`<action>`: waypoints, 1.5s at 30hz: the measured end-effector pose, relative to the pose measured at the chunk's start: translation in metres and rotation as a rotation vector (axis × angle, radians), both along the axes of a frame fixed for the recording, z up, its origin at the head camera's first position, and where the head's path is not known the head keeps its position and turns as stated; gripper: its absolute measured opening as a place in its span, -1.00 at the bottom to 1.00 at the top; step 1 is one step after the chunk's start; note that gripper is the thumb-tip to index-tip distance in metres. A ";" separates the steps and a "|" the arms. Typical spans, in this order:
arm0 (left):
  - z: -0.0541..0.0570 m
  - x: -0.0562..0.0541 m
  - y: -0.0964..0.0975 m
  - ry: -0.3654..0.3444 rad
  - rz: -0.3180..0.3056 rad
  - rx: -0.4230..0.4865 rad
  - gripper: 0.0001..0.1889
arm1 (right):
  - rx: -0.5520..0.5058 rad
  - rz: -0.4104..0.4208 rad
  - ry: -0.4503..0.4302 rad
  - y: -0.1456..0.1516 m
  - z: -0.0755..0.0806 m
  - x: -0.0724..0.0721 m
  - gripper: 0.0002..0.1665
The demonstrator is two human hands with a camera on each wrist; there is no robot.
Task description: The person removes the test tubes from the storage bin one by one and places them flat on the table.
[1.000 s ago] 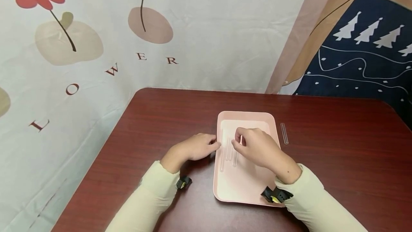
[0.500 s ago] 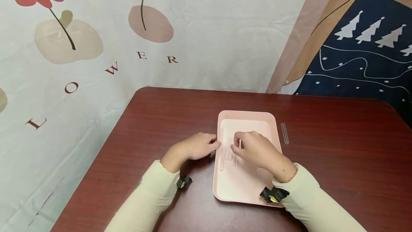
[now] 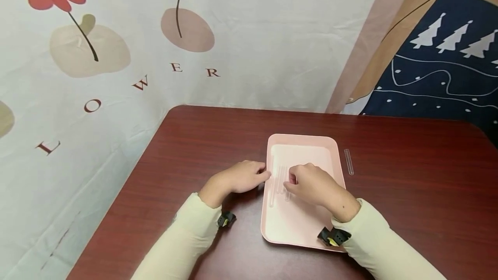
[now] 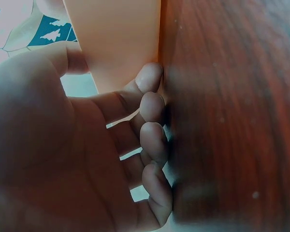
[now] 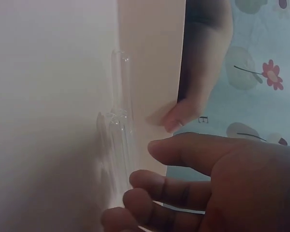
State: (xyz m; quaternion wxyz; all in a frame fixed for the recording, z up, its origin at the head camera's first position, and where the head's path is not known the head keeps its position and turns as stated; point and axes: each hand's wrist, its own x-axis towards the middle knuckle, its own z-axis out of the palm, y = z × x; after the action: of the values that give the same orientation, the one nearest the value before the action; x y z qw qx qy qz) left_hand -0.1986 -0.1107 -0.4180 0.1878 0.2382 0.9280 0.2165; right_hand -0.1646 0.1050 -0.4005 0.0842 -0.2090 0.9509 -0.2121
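Observation:
Several clear tubes [image 3: 271,198] lie lengthwise side by side in the left half of a shallow pink tray [image 3: 299,232]. My left hand [image 3: 243,177] holds the tray's left rim, its thumb over the edge and its curled fingers [image 4: 153,108] along the outer wall, down by the table. Above the tray is my right hand [image 3: 313,182], with its fingers bent and its thumb apart from them. In the right wrist view its fingertips [image 5: 137,198] are close beside the near tubes [image 5: 120,145]; whether they touch cannot be made out. Nothing shows between that thumb and the index finger.
One more clear tube [image 3: 349,162] lies on the dark red table [image 3: 408,185], just right of the tray. A white curtain [image 3: 253,33] with flower prints hangs along the back and left. A dark blue cloth [image 3: 439,77] hangs at the back right.
My right hand has come slightly down and towards the tray's front, lower over the tubes. The left hand keeps its place on the rim. The head view has shifted a little.

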 end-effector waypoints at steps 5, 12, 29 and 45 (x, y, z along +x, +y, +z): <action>0.000 -0.001 0.002 0.003 -0.002 -0.008 -0.67 | 0.027 -0.008 -0.020 0.001 -0.001 0.000 -0.66; 0.001 -0.001 0.001 -0.003 0.004 -0.010 -0.67 | 0.052 -0.003 -0.043 0.000 -0.002 0.001 -0.65; 0.001 0.000 0.001 -0.011 0.008 -0.012 -0.67 | 0.100 0.003 -0.039 -0.004 -0.003 0.000 -0.68; 0.000 0.000 0.001 -0.005 0.007 -0.006 -0.67 | 0.120 -0.011 -0.088 -0.003 -0.003 -0.003 -0.69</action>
State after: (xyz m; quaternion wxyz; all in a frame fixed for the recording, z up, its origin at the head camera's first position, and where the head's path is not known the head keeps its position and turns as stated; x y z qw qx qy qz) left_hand -0.1990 -0.1099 -0.4175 0.1901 0.2339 0.9289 0.2150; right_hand -0.1678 0.1019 -0.4032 0.1371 -0.1888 0.9585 -0.1641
